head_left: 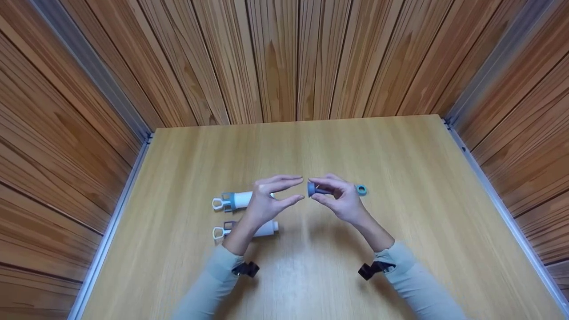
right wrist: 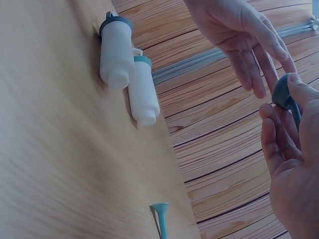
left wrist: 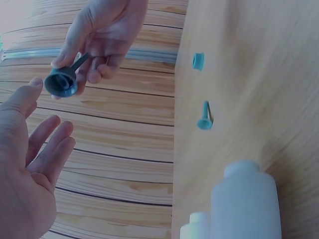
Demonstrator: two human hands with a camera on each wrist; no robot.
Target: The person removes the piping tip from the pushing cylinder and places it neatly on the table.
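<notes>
My right hand (head_left: 341, 200) pinches a dark blue-grey funnel-shaped piece (head_left: 310, 190) with a thin stem. In the left wrist view, the wide hollow end of this piece (left wrist: 61, 83) faces out from the fingertips. My left hand (head_left: 266, 202) is held just left of it, thumb and fingers apart. The right wrist view shows its fingers (right wrist: 271, 37) close to the piece; whether they touch is unclear. Both hands are raised above the wooden table (head_left: 306, 151).
Two white bottles (head_left: 243, 200) (head_left: 266, 229) with handled collars, one teal and one dark, lie at the left. A teal ring (head_left: 361, 190) lies beyond the right hand. A smaller teal funnel-shaped piece (left wrist: 205, 121) rests on the table. Wooden walls enclose the table.
</notes>
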